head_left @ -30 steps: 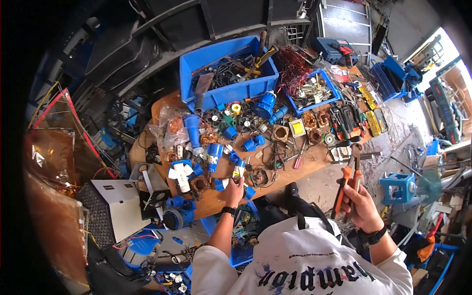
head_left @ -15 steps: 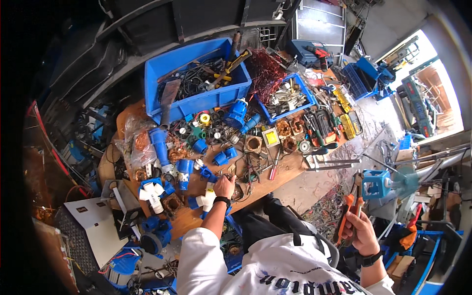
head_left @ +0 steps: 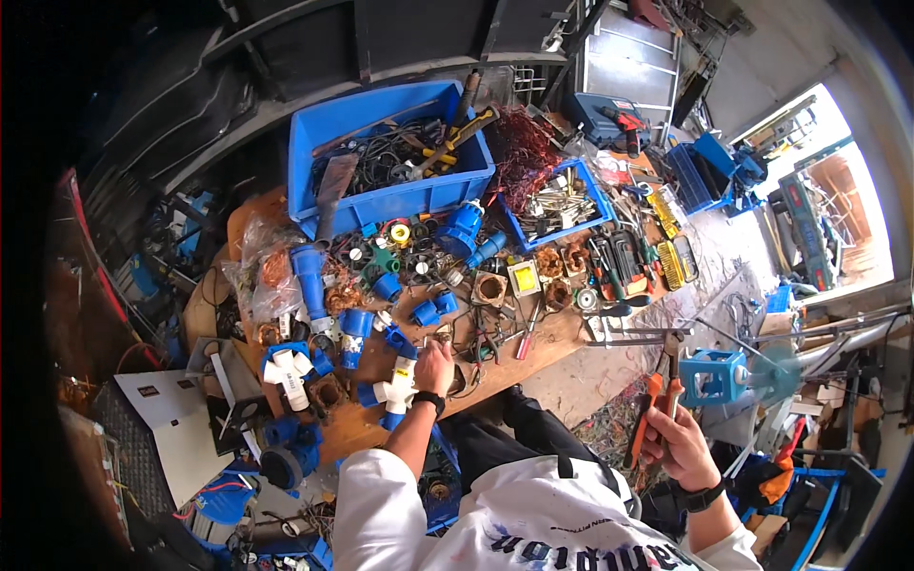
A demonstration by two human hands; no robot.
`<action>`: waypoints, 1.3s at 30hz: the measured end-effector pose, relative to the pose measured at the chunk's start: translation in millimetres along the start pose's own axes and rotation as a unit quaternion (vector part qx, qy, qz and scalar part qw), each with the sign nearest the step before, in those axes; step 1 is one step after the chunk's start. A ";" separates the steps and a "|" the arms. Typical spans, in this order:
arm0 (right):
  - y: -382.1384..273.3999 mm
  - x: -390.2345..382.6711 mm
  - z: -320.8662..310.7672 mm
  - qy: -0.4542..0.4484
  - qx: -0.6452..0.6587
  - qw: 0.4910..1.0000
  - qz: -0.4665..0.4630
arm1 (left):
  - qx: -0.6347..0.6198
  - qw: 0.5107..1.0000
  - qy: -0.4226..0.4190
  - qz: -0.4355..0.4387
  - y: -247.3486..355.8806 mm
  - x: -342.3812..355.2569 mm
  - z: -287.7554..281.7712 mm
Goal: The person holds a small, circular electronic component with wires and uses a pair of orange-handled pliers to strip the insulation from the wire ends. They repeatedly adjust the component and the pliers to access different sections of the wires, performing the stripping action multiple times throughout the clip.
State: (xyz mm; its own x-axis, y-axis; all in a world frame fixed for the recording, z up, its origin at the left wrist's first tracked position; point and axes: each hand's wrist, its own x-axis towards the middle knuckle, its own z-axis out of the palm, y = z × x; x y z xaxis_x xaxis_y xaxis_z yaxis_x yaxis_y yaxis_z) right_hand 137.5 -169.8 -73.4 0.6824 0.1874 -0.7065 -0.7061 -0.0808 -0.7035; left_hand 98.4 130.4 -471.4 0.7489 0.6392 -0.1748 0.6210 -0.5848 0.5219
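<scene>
Blue-and-white plug connectors (head_left: pixel 286 366) lie at the left of the wooden bench (head_left: pixel 357 428), a blue bin (head_left: pixel 381 205) of cables behind. Left hand (head_left: pixel 435 366): fingers curled down on a small part among the connectors (which one, too small to tell). Right hand (head_left: pixel 678 447): closed around orange-handled pliers (head_left: pixel 657 400), held off the bench beside the knee. Step, by appearance: picking a piece; pliers must come across next.
</scene>
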 end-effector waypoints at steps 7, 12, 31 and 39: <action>-5.5 41.1 32.8 -0.118 -0.056 0.991 -0.009 | -0.485 0.827 -0.283 0.027 114.9 -85.3 -122.1; -4.6 68.0 59.1 -0.193 -0.075 0.975 -0.086 | -0.563 0.764 -0.310 0.057 171.3 -137.1 -147.8; -12.7 80.4 20.6 -0.402 -0.103 0.895 -0.165 | -0.545 0.838 -0.006 -0.018 280.2 -190.6 -164.7; -26.7 85.3 -1.5 -0.410 -0.146 0.887 -0.153 | -0.553 0.831 0.010 -0.058 306.4 -197.6 -152.2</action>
State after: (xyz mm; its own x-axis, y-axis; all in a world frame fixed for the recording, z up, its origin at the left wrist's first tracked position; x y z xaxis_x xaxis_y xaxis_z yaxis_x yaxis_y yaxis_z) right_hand 214.9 -153.2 -115.0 0.3823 0.8837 -0.2699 -0.3514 -0.1312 -0.9270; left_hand 105.5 -99.1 -149.8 0.6885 0.6735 -0.2690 0.0878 0.2907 0.9528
